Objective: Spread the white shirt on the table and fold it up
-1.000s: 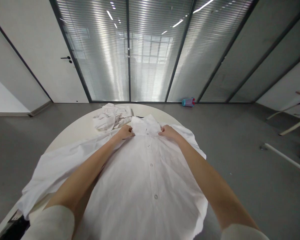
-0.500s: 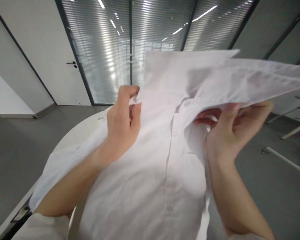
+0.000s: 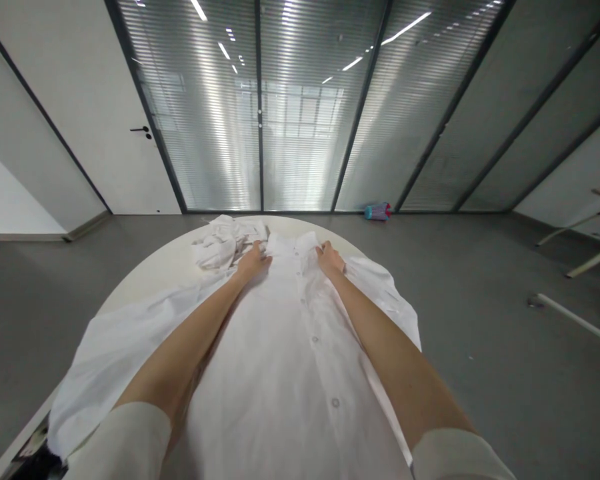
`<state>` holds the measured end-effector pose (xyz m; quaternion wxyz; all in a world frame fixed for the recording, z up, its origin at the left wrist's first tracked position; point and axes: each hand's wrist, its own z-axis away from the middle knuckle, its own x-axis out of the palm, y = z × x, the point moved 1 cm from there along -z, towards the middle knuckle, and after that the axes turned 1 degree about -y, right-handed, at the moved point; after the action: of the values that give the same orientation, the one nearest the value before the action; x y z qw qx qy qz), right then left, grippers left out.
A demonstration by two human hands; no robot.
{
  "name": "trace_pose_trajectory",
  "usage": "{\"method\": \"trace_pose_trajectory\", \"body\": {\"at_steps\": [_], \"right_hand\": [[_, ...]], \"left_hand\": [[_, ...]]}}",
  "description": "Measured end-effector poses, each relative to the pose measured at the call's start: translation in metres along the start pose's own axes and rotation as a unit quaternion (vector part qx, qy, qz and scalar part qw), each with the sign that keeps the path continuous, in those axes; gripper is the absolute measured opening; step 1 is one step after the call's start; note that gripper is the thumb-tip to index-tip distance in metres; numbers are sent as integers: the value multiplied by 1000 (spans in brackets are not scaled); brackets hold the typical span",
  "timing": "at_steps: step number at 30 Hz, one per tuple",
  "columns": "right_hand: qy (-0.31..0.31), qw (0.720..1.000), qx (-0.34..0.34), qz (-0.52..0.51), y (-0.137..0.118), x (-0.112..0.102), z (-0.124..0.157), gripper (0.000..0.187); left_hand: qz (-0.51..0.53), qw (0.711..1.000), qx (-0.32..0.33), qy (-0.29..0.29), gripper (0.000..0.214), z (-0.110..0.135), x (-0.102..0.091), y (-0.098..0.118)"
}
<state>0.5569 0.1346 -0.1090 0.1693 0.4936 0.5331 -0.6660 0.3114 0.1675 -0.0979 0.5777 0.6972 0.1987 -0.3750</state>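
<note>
From where I stand in this grey-floored room, a round, pale tabletop (image 3: 145, 277) stands in the middle, mostly covered by white cloth. Nearest are the person's short white cuffs (image 3: 130, 427), with both bare forearms stretched forward over a white shirt (image 3: 275, 347). The shirt lies on the tabletop front side up, its lower part towards the person and its collar (image 3: 307, 241) at the far end. A row of buttons (image 3: 335, 403) runs up its front, slanting slightly. One shirt sleeve (image 3: 125, 340) spreads out on the left, beyond the left forearm; more white cloth fans out past the right forearm.

Up near the collar, the left hand (image 3: 254, 261) is at the shirt's left edge, its grip partly curled; I can't tell whether any fabric is caught in it. The right hand (image 3: 332, 259) is on the other side, fingers bent against the cloth, and I can't make out whether that grip pinches it either. Just beside the left hand, towards the far rim, sits a crumpled heap of white cloth (image 3: 223, 241).

Further off, a blue and pink container (image 3: 378, 212) lies on the floor (image 3: 480, 293) by a dark-framed glass partition (image 3: 300, 153) with blinds. To its left is a pale door (image 3: 85, 100) with a black handle (image 3: 141, 130).
</note>
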Motion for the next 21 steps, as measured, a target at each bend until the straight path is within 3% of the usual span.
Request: {"method": "trace_pose_trajectory", "body": {"at_steps": [3, 5, 7, 9, 12, 14, 16, 18, 21], "right_hand": [[2, 1000, -12, 8, 1, 6, -9, 27], [4, 999, -33, 1, 1, 1, -13, 31], [5, 998, -60, -13, 10, -15, -13, 37], [6, 996, -80, -26, 32, -40, -4, 39], [48, 992, -103, -52, 97, -85, 26, 31], [100, 989, -80, -67, 154, -110, 55, 27], [91, 992, -5, -90, 209, -123, 86, 27], [21, 981, 99, -167, 252, -123, 115, 34], [-65, 960, 141, -234, 281, -105, 150, 43]], "left_hand": [[-54, 997, 26, 45, 57, 8, 0, 12], [-101, 988, 97, 63, 50, 25, 2, 29], [-141, 968, 207, 20, 40, 53, 4, 48], [-153, 930, 322, -88, 37, 92, 7, 61], [-137, 864, 421, -240, 52, 152, 14, 61], [-133, 849, 430, -278, 64, 181, 24, 51], [-140, 852, 424, -272, 72, 198, 34, 39], [-148, 858, 423, -252, 73, 205, 44, 30], [-155, 861, 425, -231, 71, 206, 50, 26]]}}
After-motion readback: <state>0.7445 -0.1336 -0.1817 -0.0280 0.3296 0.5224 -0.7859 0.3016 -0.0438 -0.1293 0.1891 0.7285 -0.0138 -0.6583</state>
